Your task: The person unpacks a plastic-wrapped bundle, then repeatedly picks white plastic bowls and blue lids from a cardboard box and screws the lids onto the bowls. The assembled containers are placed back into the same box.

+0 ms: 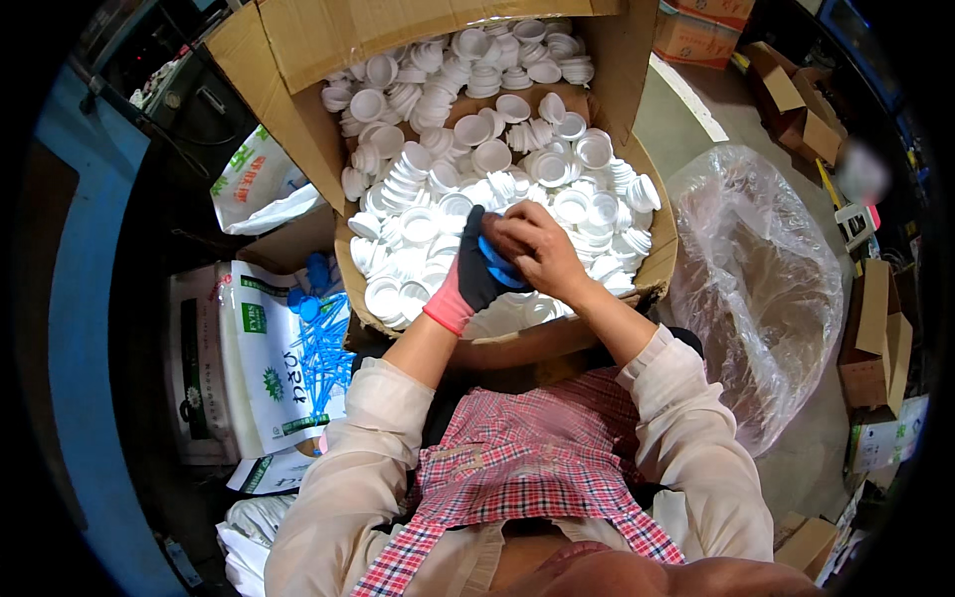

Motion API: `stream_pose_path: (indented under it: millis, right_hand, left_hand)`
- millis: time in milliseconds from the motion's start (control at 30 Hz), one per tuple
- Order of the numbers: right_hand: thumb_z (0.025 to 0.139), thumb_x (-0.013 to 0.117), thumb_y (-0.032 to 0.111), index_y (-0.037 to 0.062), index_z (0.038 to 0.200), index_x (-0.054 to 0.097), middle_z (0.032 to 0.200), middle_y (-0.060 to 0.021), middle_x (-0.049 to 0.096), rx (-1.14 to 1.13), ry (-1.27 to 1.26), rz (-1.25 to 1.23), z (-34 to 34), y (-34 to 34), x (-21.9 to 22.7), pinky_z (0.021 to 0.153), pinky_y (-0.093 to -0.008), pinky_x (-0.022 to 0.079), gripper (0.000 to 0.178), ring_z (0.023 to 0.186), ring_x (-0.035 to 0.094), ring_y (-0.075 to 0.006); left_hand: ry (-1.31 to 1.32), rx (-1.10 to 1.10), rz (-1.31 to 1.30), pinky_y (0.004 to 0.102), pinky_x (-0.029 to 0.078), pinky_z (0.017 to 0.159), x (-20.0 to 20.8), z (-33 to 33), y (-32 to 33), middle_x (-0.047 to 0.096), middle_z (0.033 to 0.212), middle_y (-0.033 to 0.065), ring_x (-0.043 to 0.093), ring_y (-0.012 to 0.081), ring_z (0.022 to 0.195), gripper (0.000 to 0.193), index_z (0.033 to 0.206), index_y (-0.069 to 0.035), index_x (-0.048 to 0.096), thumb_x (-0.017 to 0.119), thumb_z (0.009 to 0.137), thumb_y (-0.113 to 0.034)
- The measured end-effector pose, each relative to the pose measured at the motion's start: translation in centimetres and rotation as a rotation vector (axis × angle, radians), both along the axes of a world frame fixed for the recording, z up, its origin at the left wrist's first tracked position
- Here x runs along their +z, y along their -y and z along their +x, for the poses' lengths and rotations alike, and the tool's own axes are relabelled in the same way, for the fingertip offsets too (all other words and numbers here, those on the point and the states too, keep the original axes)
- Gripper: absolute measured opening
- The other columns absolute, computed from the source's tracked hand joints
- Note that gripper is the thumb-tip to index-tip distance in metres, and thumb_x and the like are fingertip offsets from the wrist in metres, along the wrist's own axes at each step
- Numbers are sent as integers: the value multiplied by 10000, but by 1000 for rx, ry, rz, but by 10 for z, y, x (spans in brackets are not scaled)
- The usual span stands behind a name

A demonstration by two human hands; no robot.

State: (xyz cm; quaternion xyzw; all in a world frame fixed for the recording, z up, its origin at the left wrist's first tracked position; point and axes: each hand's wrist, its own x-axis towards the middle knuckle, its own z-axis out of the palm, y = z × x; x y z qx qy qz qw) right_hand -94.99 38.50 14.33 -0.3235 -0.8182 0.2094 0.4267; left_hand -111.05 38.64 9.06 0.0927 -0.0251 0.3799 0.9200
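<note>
My left hand [475, 279], in a black and pink glove, is closed around a blue round plastic piece [500, 266]. Over the same piece my bare right hand [542, 247] bends its fingers, the tips pressed together against it; whether they pinch anything else is hidden. Both hands are above the near part of a large cardboard box [657, 214]. Inside it lie heaps of white plastic caps [418, 224], round and hollow, some nested in stacks.
Blue plastic sticks [323, 348] lie on white printed sacks [261, 348] to the left. On the right, a clear plastic bag [756, 289] spreads over the floor. Beyond it stand open cardboard cartons [870, 343]. A blue panel [85, 229] rises at the far left.
</note>
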Motion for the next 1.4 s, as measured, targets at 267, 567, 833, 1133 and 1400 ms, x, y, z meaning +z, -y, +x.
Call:
stream_pose_path:
  millis: [267,567,833,1133,1400]
  right_hand:
    - [718,678,91,164,932,702,908,-58,561,-122,451,35,41,11,3,741,-390,509,227,897,562,-276]
    - [741,611,-13,67,1085,634,987,-141,548,-244,40,38,20,20,10,788,-391,484,354,907,572,-344]
    - [707,617,-27,107,1027,669,899,-119,539,-81,-63,46,-18,40,7,715,-384,498,350,836,590,-315]
    - [705,621,-37,91,1058,675,931,-141,560,-318,134,-102,16,14,-12,788,-402,480,379,915,584,-344]
    - [716,607,-70,64,1098,629,973,-153,542,-3,254,-276,-30,53,-63,791,-390,474,405,900,570,-356]
  left_hand:
    - [-1473,676,488,299,467,852,-12,-12,-9,631,1129,125,601,208,975,624,1291,-27,523,359,997,-551]
    - [-673,515,146,489,502,907,-9,-19,-5,625,1092,211,615,366,1024,686,1273,-20,508,420,937,-612]
    - [-927,431,649,411,448,944,-29,-3,10,604,1128,150,582,282,1058,481,1215,-51,527,504,918,-428]
    - [-1484,1025,721,374,408,1002,-3,-45,5,605,1160,220,549,376,1153,423,1259,1,521,585,910,-230]
    - [-1461,1437,81,273,514,734,-29,-351,29,706,969,96,663,168,816,258,1048,47,652,616,906,-165]
